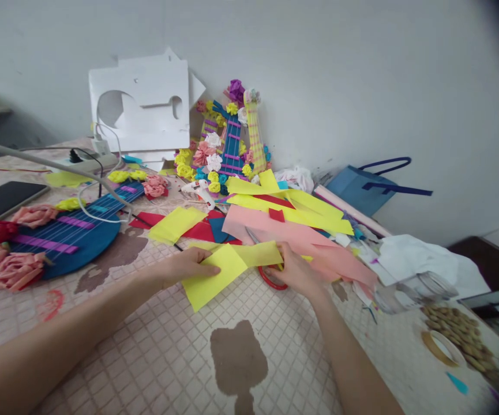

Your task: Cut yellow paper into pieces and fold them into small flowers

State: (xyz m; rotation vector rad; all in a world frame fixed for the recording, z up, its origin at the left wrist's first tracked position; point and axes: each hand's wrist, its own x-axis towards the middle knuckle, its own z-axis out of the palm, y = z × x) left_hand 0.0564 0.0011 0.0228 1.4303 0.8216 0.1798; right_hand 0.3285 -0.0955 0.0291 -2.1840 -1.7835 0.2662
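A strip of yellow paper [227, 271] is stretched between my two hands above the table. My left hand [188, 266] is closed on its left part, thumb on top, where a broad piece slants down toward me. The narrower right end is pinched in my right hand [291, 268]. Red-handled scissors [270, 281] lie beneath my right hand, partly hidden by it. Just beyond my left hand are yellow paper pieces [177, 223] on red paper [201, 231]. Pink paper [270, 228] spreads out behind the held strip.
A blue paper guitar [97, 239] with paper flowers lies left, beside a white cable. Behind stand decorated guitars [233, 144], white board [145, 109] and a glue gun [201, 190]. At right are a jar [422, 288], tape roll [443, 347], peanuts [461, 334] and a blue bag [357, 187].
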